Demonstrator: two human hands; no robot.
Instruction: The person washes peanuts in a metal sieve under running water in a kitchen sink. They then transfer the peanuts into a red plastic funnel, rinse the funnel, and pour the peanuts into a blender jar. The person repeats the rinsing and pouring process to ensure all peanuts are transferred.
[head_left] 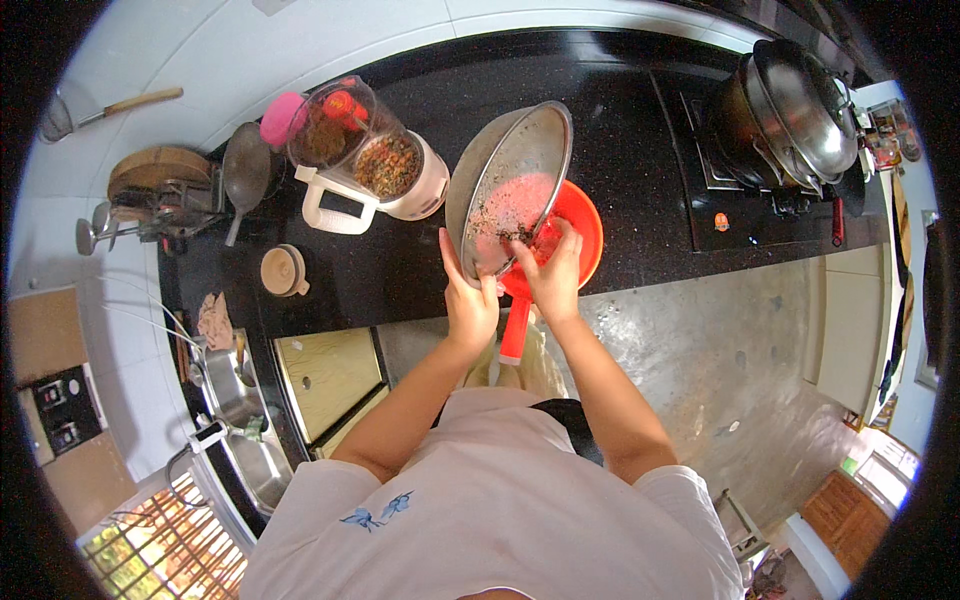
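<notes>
My left hand (470, 305) grips a round metal sieve (463, 185) by its lower edge. The sieve is tipped steeply, its open side turned to the right. Small dark and pale bits (490, 218) cling to the mesh, and red shows through it. Reaching over the lower rim, my right hand (555, 280) has thumb and fingers apart, with the thumb side at the dark bits. Under the sieve is a red ladle-shaped plastic pot (590, 230), its red handle (515, 330) pointing toward me. The sieve and my right hand hide much of its inside.
Left of the sieve stand a white-handled blender (425, 185) with chopped bits and a clear jar (345, 115). Small beige bowls (284, 270) lie nearer the sink (240, 385). A lidded pot (800, 110) sits on the stove at right. The counter's front edge runs below my hands.
</notes>
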